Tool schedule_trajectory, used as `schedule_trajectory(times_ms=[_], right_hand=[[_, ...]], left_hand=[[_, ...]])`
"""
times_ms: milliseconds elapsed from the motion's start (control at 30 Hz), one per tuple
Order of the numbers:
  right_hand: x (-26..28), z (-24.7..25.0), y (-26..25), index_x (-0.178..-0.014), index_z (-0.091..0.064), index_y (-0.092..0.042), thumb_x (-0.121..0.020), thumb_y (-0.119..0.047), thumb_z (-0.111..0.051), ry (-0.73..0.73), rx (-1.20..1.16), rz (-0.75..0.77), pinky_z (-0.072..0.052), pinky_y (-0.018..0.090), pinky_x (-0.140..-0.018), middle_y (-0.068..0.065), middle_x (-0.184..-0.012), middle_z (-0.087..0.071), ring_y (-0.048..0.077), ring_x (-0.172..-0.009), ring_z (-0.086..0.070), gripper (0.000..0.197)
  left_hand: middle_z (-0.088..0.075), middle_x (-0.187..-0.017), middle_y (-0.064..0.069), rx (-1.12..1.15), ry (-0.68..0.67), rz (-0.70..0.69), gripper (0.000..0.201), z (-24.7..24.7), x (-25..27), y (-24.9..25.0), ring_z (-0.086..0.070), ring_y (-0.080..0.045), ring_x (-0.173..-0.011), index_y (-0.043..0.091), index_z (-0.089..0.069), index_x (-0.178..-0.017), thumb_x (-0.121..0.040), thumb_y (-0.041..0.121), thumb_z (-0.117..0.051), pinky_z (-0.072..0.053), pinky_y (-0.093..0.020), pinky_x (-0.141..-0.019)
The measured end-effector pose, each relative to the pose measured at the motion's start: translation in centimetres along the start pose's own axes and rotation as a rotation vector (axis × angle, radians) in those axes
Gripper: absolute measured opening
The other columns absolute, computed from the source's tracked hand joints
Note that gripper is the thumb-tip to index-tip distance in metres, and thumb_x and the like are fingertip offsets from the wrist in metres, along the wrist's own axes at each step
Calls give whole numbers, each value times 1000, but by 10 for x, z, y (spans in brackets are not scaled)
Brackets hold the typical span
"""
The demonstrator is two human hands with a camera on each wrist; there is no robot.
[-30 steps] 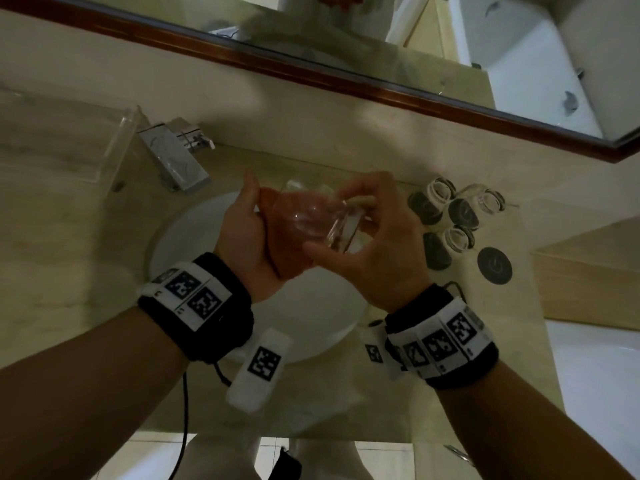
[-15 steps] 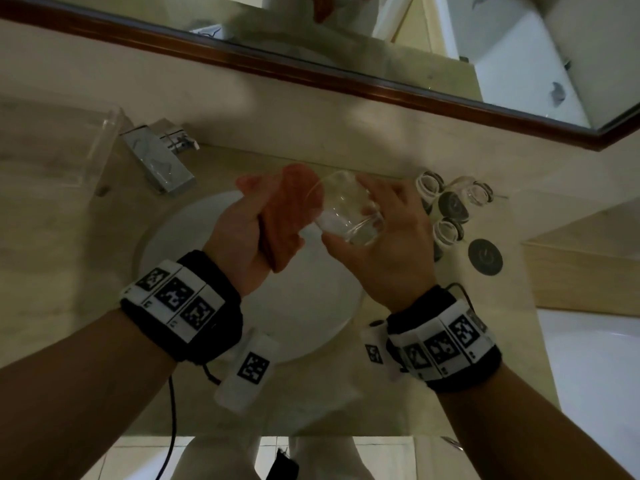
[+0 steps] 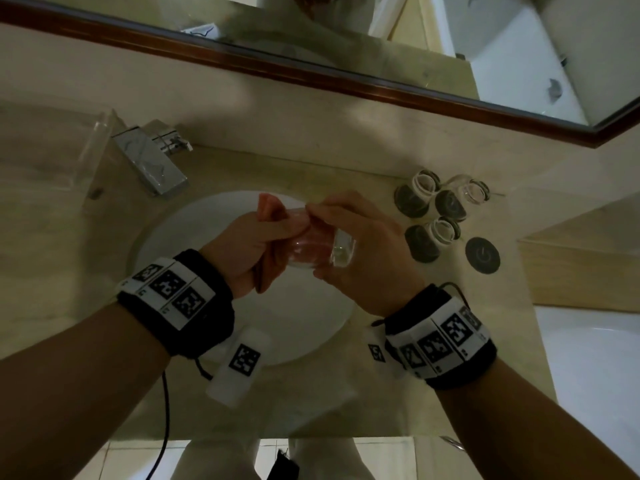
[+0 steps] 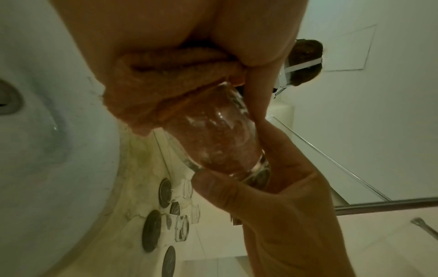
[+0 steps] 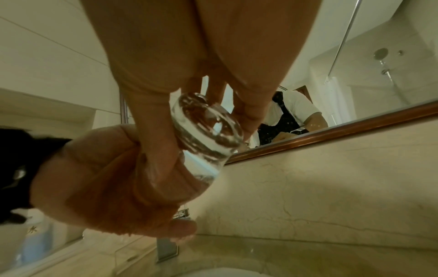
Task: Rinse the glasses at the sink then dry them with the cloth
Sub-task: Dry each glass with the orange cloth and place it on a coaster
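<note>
Over the white sink [image 3: 194, 230] my right hand [image 3: 360, 251] grips a clear glass [image 3: 322, 247] lying on its side, thumb and fingers round its thick base [image 5: 208, 127]. My left hand [image 3: 242, 251] holds an orange cloth [image 3: 270, 207] and has part of it stuffed into the glass's mouth; the cloth [image 4: 180, 105] shows through the glass wall [image 4: 218, 140]. Three more glasses [image 3: 443, 230] stand on dark coasters on the counter to the right of the sink.
A chrome tap [image 3: 152, 164] stands at the sink's back left, beside a clear acrylic box [image 3: 86, 150]. One bare dark coaster [image 3: 482, 255] lies right of the glasses. A wood-framed mirror [image 3: 311, 74] runs along the wall behind. The counter's front edge is near my wrists.
The cloth, held beside the glass half a second ago, is now pushed inside it. Both hands have come together over the sink, and the glass has tipped onto its side.
</note>
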State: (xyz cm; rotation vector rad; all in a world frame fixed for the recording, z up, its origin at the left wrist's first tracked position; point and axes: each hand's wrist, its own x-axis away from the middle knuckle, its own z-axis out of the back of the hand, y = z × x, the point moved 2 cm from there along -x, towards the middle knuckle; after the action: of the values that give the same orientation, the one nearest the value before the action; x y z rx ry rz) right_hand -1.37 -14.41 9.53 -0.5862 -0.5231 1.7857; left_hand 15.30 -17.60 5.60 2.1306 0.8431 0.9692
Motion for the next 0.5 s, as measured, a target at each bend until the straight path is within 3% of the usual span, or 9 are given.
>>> schedule_trajectory(times_ms=[67,133,167,200,233,300,367,433,500], right_hand=[[-1,-2,1,-139,-55,-24,-66,-43,-88,-59,-37,-118,-53,33,-95,-4,-132,-56,13,-113,-58,82],[-2,-2,3,-141,-46,-28,-78,-61,-70,-134,-141,-348,-57,31,-86,-3,-128,-62,10,-102,-65,75],[-2,-2,3,-137,-47,-26,-88,-60,-60,-168,-234,-445,-62,36,-78,2,-117,-68,13,-89,-71,61],[-2,-2,3,-132,-50,-23,-95,-56,-53,-184,-309,-495,-64,43,-70,5,-103,-72,16,-75,-73,49],[-3,-2,3,-127,-52,-22,-98,-50,-52,-183,-333,-491,-64,45,-65,6,-96,-72,17,-68,-73,41],[-5,1,2,-126,-53,-26,-94,-40,-64,-172,-259,-360,-64,37,-68,1,-109,-67,14,-80,-71,36],[-4,2,5,-126,-52,-31,-81,-31,-80,-156,-195,-213,-60,29,-80,-8,-121,-59,8,-99,-64,53],[-3,1,6,-129,-51,-30,-75,-35,-84,-132,-267,-278,-59,30,-83,-14,-119,-56,6,-103,-62,64],[-4,-3,6,-133,-48,-25,-82,-45,-74,-137,-426,-459,-63,39,-78,-14,-112,-60,12,-94,-68,61]], left_hand=[[-73,-93,-13,22,31,-7,16,2,0,0,-66,-25,-82,13,-81,-88,-81,24,-71,-54,-31,-77],[-60,-106,-24,2,88,-17,55,8,-2,-4,-52,-35,-85,-2,-73,-108,-69,35,-87,-42,-41,-76],[-55,-110,-25,-8,111,-24,69,8,-1,-4,-47,-35,-83,-8,-67,-113,-67,38,-89,-39,-40,-71],[-56,-110,-26,3,113,-33,66,7,-2,-4,-48,-35,-81,-10,-66,-112,-70,36,-87,-39,-36,-68],[-62,-105,-25,6,117,-48,48,8,-3,-5,-55,-33,-79,-7,-71,-107,-77,29,-81,-43,-31,-67],[-73,-97,-16,38,121,-42,22,9,-4,-3,-68,-22,-80,5,-78,-96,-81,19,-69,-54,-26,-71],[-73,-99,-15,87,112,-37,23,10,-6,-4,-69,-21,-83,5,-77,-98,-82,17,-66,-56,-27,-75],[-73,-95,-13,101,107,-37,20,10,-8,-4,-70,-19,-77,7,-78,-95,-82,17,-66,-57,-25,-70],[-71,-91,-13,108,115,-38,19,10,-9,-4,-67,-19,-74,6,-77,-96,-82,17,-71,-53,-25,-69]])
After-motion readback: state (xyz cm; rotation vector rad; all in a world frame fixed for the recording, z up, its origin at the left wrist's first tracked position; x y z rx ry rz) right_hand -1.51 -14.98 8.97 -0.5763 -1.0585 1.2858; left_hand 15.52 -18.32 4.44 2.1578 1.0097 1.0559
